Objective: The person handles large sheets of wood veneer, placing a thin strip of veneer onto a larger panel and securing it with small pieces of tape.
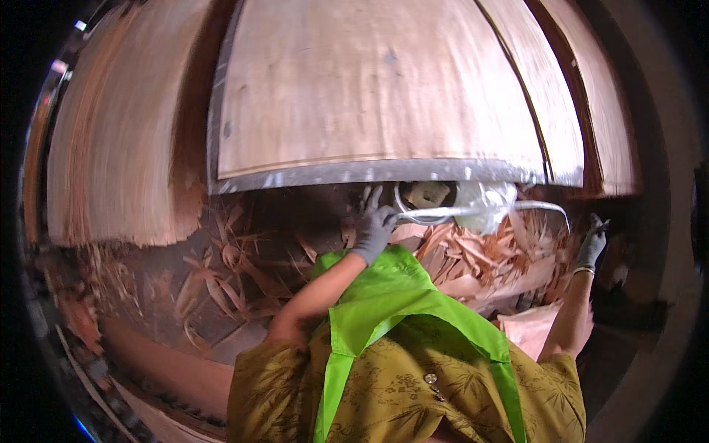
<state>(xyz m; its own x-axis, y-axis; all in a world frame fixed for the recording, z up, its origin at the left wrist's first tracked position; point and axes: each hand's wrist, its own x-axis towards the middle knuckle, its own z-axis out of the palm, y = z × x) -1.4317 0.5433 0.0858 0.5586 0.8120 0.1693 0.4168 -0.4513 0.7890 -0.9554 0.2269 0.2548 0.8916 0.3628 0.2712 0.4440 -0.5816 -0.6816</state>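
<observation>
My left hand (374, 232), in a grey glove, pinches one end of a long whitish strip (443, 212), perhaps tape, between thumb and forefinger. Its other fingers point up towards the table edge. The strip runs rightward across a round bucket (400, 206) and a clear plastic bag (487, 202), then curves down at its far end. Just right of that end is my right hand (594, 243), also gloved, with a visible gap to the strip. Its fingers are small and dim here, so whether they hold anything is unclear. A pale brownish block (429, 194) sits inside the bucket.
Ahead lies a broad wood veneer sheet (376, 94) on a table with a metal edge (354, 170). A stack of veneer (122, 138) stands at the left, and another sheet (604, 94) at the right. Veneer scraps (471, 255) litter the floor below.
</observation>
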